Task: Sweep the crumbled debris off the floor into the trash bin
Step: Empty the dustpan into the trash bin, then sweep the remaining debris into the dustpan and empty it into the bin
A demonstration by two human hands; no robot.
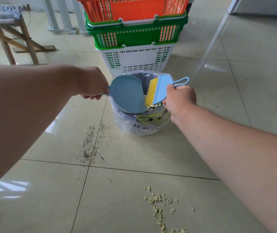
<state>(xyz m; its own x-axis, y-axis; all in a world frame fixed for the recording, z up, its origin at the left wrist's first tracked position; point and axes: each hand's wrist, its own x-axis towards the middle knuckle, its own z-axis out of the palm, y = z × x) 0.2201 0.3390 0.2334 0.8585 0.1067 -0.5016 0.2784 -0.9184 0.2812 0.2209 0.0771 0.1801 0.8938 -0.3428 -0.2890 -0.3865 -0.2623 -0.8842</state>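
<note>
Above the trash bin point(140, 126), both arms reach forward from the near edge of the view and meet over its mouth. The left hand point(92, 83) is curled in a fist around the handle of a blue dustpan point(126, 95), knuckles up, and holds the pan tipped so its open edge hangs over the bin's opening. The right hand point(179, 100) is wrapped around the handle of a small blue brush point(161, 89) with yellow bristles; the looped end of the handle sticks out beyond the fingers on the bin's far side. The bristles touch the dustpan's lip directly over the bin's mouth, and a few yellowish bits show beneath them inside the bin.

The bin is lined with a clear plastic bag point(117, 113) folded over its rim and stands on the tiled floor point(50, 199). Behind the bin, just beside it, is a stack of baskets: a white basket point(137, 59) at the bottom, a green basket point(134, 32) on it and an orange basket point(131, 7) on top.

More crumbled debris point(159, 206), pale yellow, lies on the floor on the near side of the bin, well apart from both hands and below the right forearm. A streak of fine dark grit point(90, 143) lies on the floor near the bin's left side.
</note>
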